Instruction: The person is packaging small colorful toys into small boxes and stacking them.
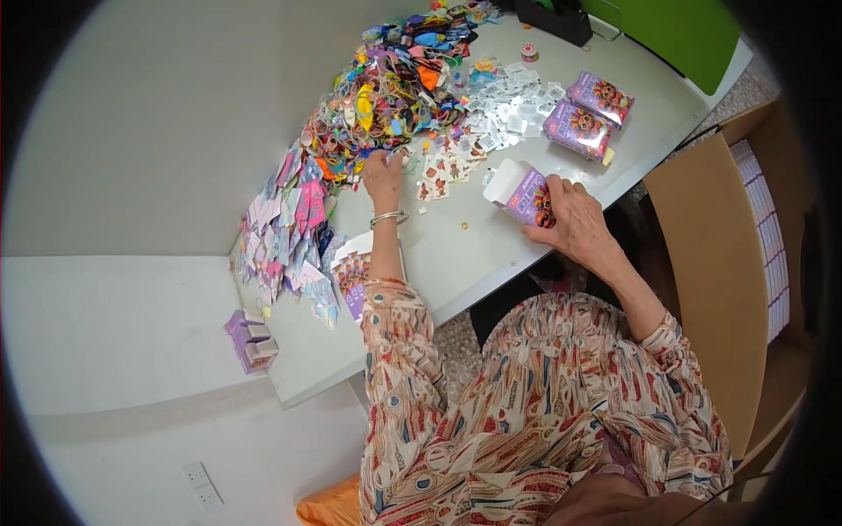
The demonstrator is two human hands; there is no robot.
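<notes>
On the white table (491, 263) | heap of colourful bands (395, 88) spread at far edge, touched by left hand (383, 178), fingers extended | open purple carton (522, 195) gripped at centre by right hand (572, 219), fingers curled | two closed purple cartons (588, 114) kept beyond it.

A cluttered white worktop (456, 254) set against a pale wall

Two shut purple boxes (586, 114) lie near the far right edge, just beside a scatter of small white packets (517, 105). Pink and pale printed sheets (285, 232) spill along the left edge, and small purple cartons (250, 337) stand at the near left corner. A tall cardboard box (724, 263) stands on the right; a dark object, perhaps a tape dispenser (554, 17), sits far back.
</notes>
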